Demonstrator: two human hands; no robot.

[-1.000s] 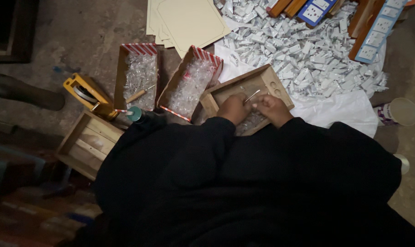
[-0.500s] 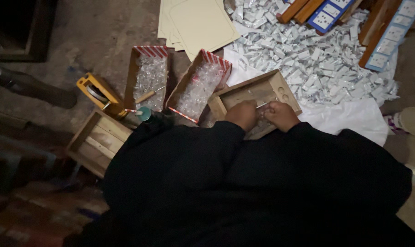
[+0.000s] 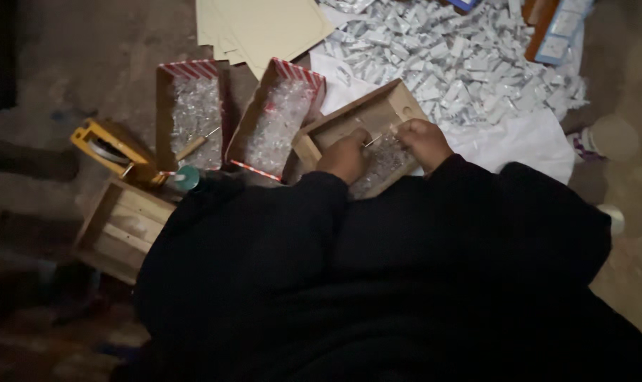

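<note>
Both my hands rest inside a shallow wooden tray (image 3: pixel 335 125) that holds small clear packets (image 3: pixel 385 159). My left hand (image 3: pixel 346 154) is curled at the tray's near left side. My right hand (image 3: pixel 423 140) is curled at its right side. A thin pale stick-like piece (image 3: pixel 375 139) shows between the two hands, pinched by fingers of both. My black sleeves cover both arms and hide the tray's near edge.
Two red-striped cardboard boxes (image 3: pixel 192 113) (image 3: pixel 278 117) hold clear packets, left of the tray. An empty wooden tray (image 3: pixel 123 226) and a yellow tool (image 3: pixel 109 148) lie at left. A heap of white packets (image 3: pixel 455 64) lies on white sheeting, beige cards (image 3: pixel 264 28) behind.
The view has shifted and tilted slightly. My hands stay in the wooden tray, close together, with only small finger movement.
</note>
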